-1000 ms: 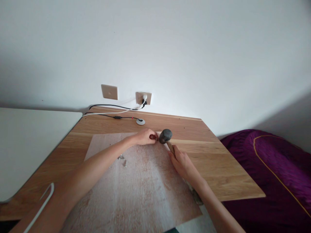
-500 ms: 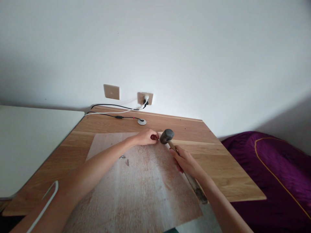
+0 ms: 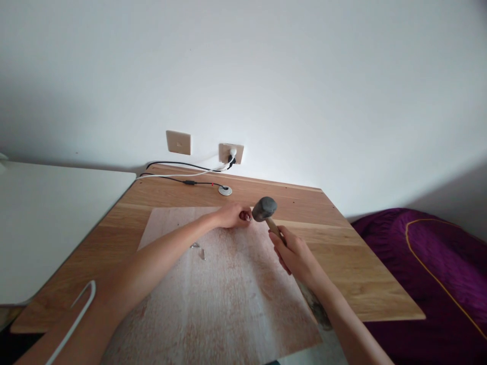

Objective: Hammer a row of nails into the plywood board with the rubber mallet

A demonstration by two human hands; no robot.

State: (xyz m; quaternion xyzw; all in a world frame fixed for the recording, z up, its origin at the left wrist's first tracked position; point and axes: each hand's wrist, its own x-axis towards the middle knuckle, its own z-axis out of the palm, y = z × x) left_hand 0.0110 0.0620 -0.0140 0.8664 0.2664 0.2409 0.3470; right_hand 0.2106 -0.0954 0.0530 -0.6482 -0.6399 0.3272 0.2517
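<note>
Oak table (image 3: 344,253) at centre, far edge along the wall; pale wood-print sheet (image 3: 232,309) lying on it, running past the near edge at bottom centre. Left hand (image 3: 230,215) at the sheet's upper edge, grip closed to a pinch; fingertips (image 3: 242,216) holding a small item (image 3: 247,217), too small to name, its contact with the sheet impossible to tell. Right hand (image 3: 297,258) to the right, just off the sheet's upper right edge, grip closed round the wooden handle (image 3: 273,226) of a mallet (image 3: 265,209); dark rubber head just right of the left fingertips, not touching them; handle tail running down behind the right wrist. Two small metal bits (image 3: 195,245) on the sheet, just below the left forearm, close together; exact kind too small to tell. Wall socket (image 3: 231,153) with white plug at upper centre; blank wall plate (image 3: 178,142) just left of it; white cable (image 3: 182,176) and black cable (image 3: 182,165) along the table's far edge; round grommet (image 3: 225,190) near that edge. White table (image 3: 49,228) at left, beside the oak one; purple bed cover (image 3: 429,268) with gold piping at right; white wire loop (image 3: 72,324) at lower left.
</note>
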